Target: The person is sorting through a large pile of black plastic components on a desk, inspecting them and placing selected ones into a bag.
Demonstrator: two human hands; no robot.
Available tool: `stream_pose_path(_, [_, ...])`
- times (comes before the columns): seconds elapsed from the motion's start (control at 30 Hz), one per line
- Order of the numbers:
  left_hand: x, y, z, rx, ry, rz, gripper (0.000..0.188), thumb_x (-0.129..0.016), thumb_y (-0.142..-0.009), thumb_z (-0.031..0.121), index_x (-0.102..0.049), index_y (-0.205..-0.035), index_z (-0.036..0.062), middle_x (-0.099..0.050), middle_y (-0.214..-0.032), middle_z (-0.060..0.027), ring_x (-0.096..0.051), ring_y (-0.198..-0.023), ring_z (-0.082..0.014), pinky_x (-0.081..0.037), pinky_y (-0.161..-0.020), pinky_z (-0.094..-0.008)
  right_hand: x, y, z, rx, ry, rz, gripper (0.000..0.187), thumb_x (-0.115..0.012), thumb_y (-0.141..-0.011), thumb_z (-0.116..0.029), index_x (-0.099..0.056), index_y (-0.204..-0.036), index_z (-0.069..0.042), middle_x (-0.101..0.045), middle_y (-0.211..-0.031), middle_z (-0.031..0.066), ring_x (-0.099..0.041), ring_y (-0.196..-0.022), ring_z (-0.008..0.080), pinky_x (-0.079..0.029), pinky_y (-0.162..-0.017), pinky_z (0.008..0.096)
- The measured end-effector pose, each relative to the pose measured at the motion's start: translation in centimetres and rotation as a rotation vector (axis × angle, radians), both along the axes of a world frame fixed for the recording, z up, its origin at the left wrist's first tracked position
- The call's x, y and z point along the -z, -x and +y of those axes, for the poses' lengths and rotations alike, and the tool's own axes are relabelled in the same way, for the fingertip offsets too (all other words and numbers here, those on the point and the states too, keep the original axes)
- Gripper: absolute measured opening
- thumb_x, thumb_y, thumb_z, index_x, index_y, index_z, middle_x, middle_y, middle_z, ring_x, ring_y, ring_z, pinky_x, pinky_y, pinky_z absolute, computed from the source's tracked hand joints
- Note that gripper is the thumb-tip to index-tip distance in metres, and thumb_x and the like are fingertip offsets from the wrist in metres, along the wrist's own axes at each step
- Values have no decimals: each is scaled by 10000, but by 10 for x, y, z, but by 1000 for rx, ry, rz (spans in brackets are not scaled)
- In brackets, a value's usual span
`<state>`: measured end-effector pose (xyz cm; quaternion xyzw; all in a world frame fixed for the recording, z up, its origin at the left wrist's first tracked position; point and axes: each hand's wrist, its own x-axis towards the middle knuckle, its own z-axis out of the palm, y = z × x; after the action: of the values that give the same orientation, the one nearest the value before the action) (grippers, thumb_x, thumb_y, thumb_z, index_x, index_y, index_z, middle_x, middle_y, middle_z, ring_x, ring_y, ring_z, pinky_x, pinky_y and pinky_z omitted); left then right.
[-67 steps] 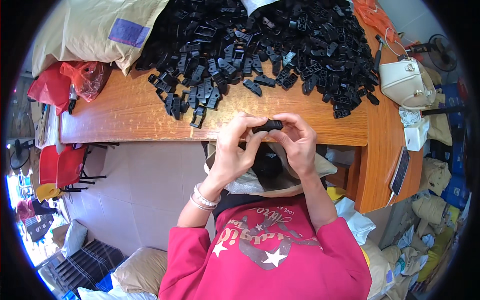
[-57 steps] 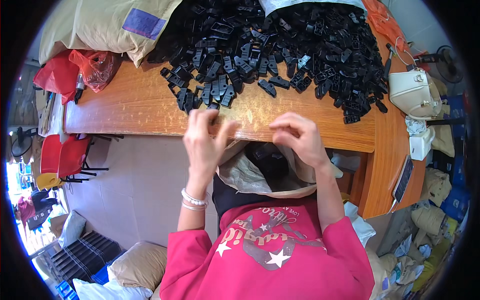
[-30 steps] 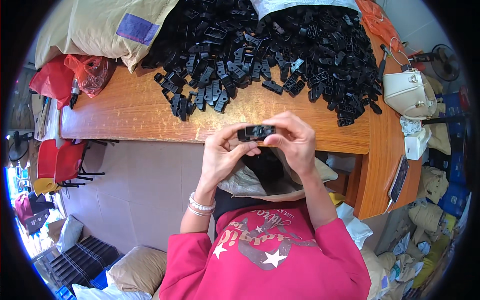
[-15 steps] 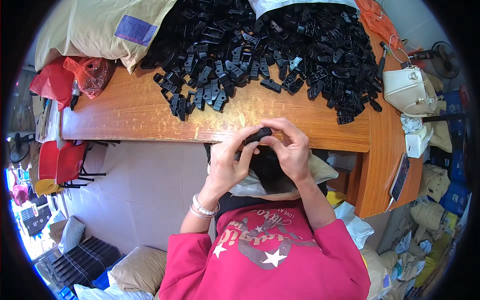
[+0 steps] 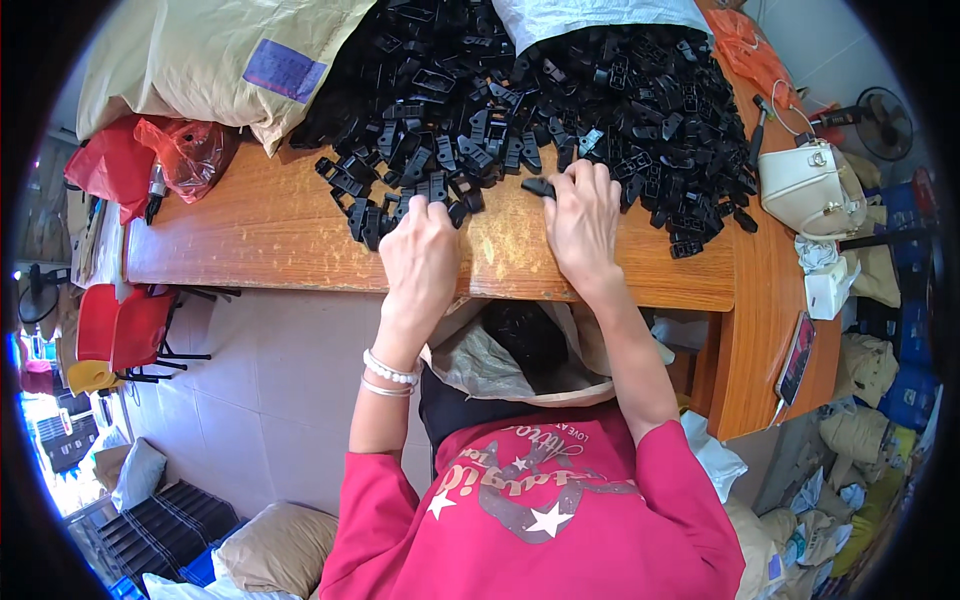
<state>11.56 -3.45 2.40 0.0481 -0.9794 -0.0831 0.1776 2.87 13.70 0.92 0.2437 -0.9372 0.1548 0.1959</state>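
Observation:
A large heap of small black plastic parts (image 5: 640,110) covers the far side of the wooden table. At the heap's near left edge, my left hand (image 5: 420,255) has its fingers closed on a black plastic part (image 5: 432,188), partly hidden by the fingertips. To its right, my right hand (image 5: 583,220) reaches the near edge of the heap. Another black plastic part (image 5: 538,187) sticks out to the left from between its thumb and fingers. Below the table edge, an open woven sack (image 5: 475,365) with black contents rests at my lap, between my forearms.
Bare wood shows along the table's (image 5: 270,245) front. A big paper sack (image 5: 200,60) and red plastic bags (image 5: 185,160) stand at the left. On the right are a white handbag (image 5: 810,190), a phone (image 5: 797,358) and a small white box (image 5: 828,290). A red chair (image 5: 120,325) stands left.
Both hands have parted and moved forward from above the sack to the heap. The black part held between them before is gone from there. The sack's mouth is now more exposed.

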Motion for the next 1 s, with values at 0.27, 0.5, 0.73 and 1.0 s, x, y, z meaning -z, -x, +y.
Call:
stream_pose_path(0.27, [15,-21,24,203,-1752,44,138,-523,-938,-14,-505,-1068,-57,-658,-949,-137,-684,-810,-198,-587,-738,-297,-20,-58,4,-305,1273,-772,240,-559,-906,11,-584,-1137,74,-602,-954,37,-598,-897,100,-490,-777,219])
stream_pose_path(0.5, [12,-27,38,341,-1673,65,163,-482,-948,-41,-468,-1109,-57,-644,-955,-149,-691,-812,-232,-588,-751,-312,-10,-72,15,-437,1151,-698,246,-621,-926,-165,-614,-1035,55,-534,-1062,76,-593,-895,107,-506,-757,220])
stream_pose_path(0.73, [0,-33,24,303,-1723,-315,372,-511,-924,-41,-440,-1286,-94,-673,-893,-160,-688,-761,-200,-561,-699,-270,-8,-80,18,-353,1274,-947,219,-656,-892,-143,-609,-1041,10,-610,-1068,93,-606,-920,121,-496,-759,250])
stream_pose_path(1.0, [-2,-45,39,254,-1366,0,332,-607,-830,-54,-641,-1155,12,-690,-848,-81,-667,-737,-112,-514,-654,-232,-8,-83,13,-377,1097,-476,314,-709,-729,85,-610,-1009,-17,-631,-995,111,-625,-929,216,-486,-822,296])
